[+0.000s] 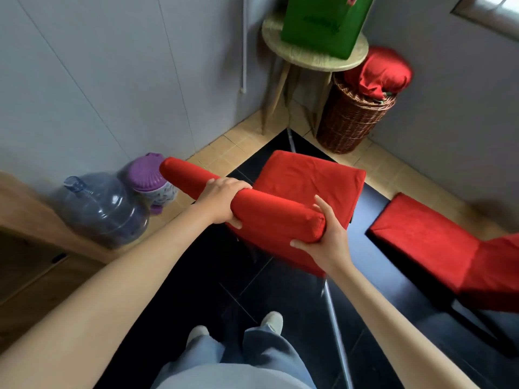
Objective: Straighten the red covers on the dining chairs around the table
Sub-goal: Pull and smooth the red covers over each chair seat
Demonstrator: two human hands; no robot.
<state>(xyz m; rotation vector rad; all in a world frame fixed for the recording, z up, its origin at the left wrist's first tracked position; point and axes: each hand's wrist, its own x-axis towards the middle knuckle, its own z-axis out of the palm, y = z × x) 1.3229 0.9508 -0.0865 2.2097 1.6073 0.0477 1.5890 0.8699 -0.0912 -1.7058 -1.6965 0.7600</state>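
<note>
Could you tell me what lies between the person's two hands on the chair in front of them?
In the head view, only the red-covered top of the chair back spans between them: the left hand grips over it, the right hand holds its end.

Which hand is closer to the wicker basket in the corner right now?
Right. The right hand cups the near end of the chair's red-covered backrest, on the side toward the wicker basket. The left hand grips the backrest top farther left.

Chair cover point(306, 178) red; box point(323, 23) green; basket point(351, 122) brown wicker; lid point(146, 172) purple; floor point(280, 290) black.
</note>
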